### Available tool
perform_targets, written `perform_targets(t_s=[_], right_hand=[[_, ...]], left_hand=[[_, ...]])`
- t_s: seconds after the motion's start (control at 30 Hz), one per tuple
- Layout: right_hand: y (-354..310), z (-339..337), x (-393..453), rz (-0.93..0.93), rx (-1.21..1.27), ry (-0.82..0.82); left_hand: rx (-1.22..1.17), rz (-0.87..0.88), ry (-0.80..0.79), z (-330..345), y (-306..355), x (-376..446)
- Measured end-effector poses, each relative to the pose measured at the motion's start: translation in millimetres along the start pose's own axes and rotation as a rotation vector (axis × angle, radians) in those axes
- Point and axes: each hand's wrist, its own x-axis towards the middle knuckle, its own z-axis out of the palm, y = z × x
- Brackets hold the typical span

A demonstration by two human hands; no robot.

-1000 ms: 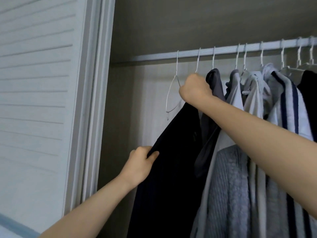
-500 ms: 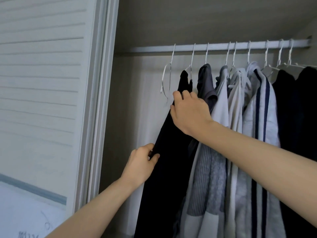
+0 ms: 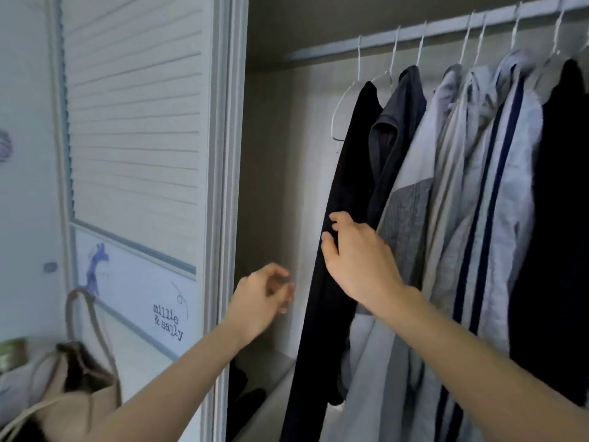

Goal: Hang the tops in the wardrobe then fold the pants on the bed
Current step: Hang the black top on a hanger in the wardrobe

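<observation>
A long black top [image 3: 345, 161] hangs on a white wire hanger at the left end of the wardrobe rail [image 3: 446, 30]. My right hand [image 3: 357, 260] rests on its front edge about halfway down, fingertips lying on the cloth. To the left of the top, my left hand [image 3: 263, 296] hovers apart from it, blurred, fingers loosely curled and holding nothing. Several other tops [image 3: 478, 161] in grey, white and navy stripes hang to the right on the same rail. No pants or bed are in view.
An empty wire hanger [image 3: 341, 103] hangs just left of the black top. The louvred sliding door [image 3: 134, 122] stands at the left. A beige bag [image 3: 83, 381] with long handles sits at the lower left. Dark items lie on the wardrobe floor [image 3: 251, 397].
My left hand has let go of the black top's edge and moved left. My right hand slid down the top from near the hanger. The view dropped and swung left.
</observation>
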Motion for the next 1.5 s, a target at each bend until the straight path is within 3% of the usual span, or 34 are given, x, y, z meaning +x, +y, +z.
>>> perform_targets(t_s=[0.3, 0.7, 1.03, 1.27, 1.5], right_hand=[[-44.6, 7.7, -151.8, -0.079, 0.564, -0.224], [-214.3, -75.1, -380.5, -0.464, 1.081, -0.873], [-321.8, -253.2, -641.7, -0.841, 1.209, -1.344], [-340.6, -395.0, -799.2, -1.123, 1.159, -1.58], [-366.4, -476.8, -906.3, -1.375, 1.088, -1.742]], left_hand=[[0.252, -0.213, 0.331, -1.1, 17.8, -203.0], [0.513, -0.763, 0.989, -0.8, 92.6, -571.6], [0.49, -1.195, 1.657, 113.9, 214.3, -878.7], [0.547, -1.41, 1.866, 192.6, 326.5, -1059.0], [0.412, -1.569, 2.111, 244.4, 384.8, -1172.8]])
